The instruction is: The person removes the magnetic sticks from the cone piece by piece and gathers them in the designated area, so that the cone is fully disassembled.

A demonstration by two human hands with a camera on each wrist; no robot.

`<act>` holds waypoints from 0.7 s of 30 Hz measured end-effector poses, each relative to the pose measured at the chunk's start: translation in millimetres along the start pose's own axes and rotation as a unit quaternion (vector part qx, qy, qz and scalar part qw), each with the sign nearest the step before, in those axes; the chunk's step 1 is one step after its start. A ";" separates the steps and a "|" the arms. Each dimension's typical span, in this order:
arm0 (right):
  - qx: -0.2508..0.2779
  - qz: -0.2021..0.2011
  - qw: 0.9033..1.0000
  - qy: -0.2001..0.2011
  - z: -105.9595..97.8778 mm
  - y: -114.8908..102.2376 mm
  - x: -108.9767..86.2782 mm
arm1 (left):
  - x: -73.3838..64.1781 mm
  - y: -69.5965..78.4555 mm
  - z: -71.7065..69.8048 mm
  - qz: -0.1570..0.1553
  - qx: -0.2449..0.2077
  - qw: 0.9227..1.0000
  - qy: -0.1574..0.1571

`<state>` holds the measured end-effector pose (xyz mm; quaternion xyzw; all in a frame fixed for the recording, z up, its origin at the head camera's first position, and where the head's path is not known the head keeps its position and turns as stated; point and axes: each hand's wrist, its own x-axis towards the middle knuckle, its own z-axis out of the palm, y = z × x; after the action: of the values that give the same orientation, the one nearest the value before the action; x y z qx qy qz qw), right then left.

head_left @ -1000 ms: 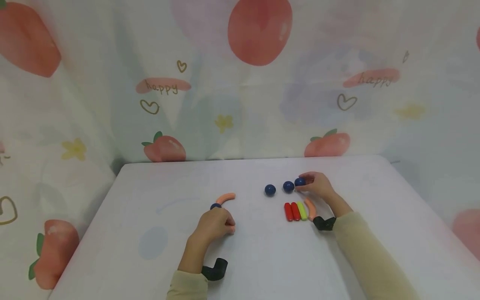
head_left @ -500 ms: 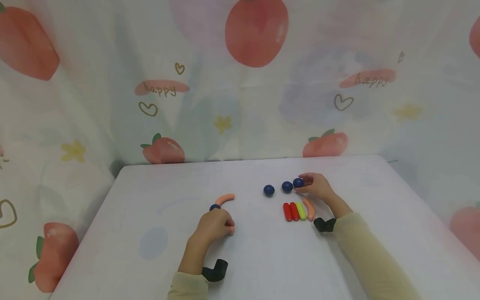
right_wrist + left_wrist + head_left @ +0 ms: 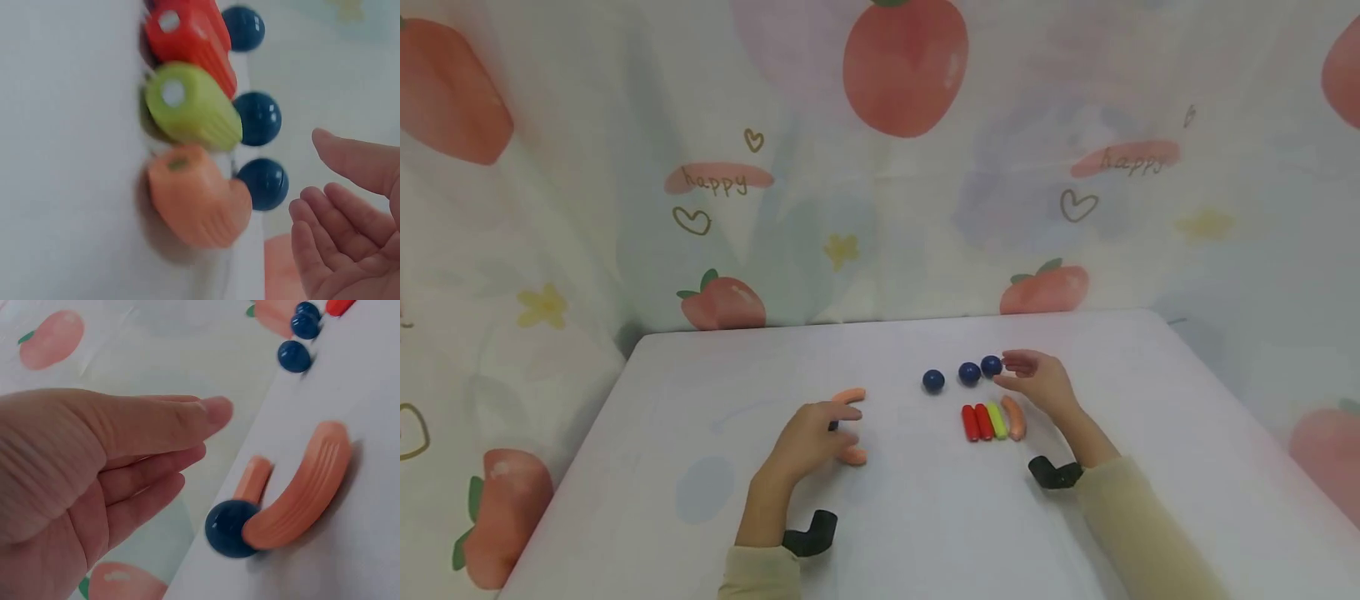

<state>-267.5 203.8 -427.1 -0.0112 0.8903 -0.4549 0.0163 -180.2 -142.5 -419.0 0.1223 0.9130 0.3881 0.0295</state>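
Note:
My left hand (image 3: 808, 437) hovers with parted fingers over a blue ball (image 3: 231, 528) and two curved orange sticks, holding nothing. In the left wrist view the nearer orange stick (image 3: 306, 487) has one end at the ball; the other orange stick (image 3: 254, 478) shows behind the ball. My right hand (image 3: 1045, 387), fingers spread, is beside the rightmost blue ball (image 3: 991, 365) of a row of three. The other two are a middle blue ball (image 3: 969, 372) and a left blue ball (image 3: 933, 381). Between the right thumb and fingers there is nothing.
In front of the ball row lie two red sticks (image 3: 977, 422), a yellow-green stick (image 3: 997, 421) and a curved orange stick (image 3: 1013, 418), side by side. The white table (image 3: 910, 525) ends at a fruit-patterned curtain (image 3: 880, 208). A black angled piece (image 3: 811, 535) sits at my left wrist.
My left hand has opened and drawn off the near orange stick, uncovering its end. My right fingers have let go of the rightmost blue ball and spread slightly away.

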 end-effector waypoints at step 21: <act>0.150 -0.030 0.980 -0.130 67.2 -34.4 -55.9 | 0.3 -33.9 -7.9 -0.024 0.039 0.997 0.059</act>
<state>-208.8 131.1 -437.6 -0.0940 0.8017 -0.5780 0.1200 -188.4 -170.7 -437.8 0.0780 0.9303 0.3578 -0.0193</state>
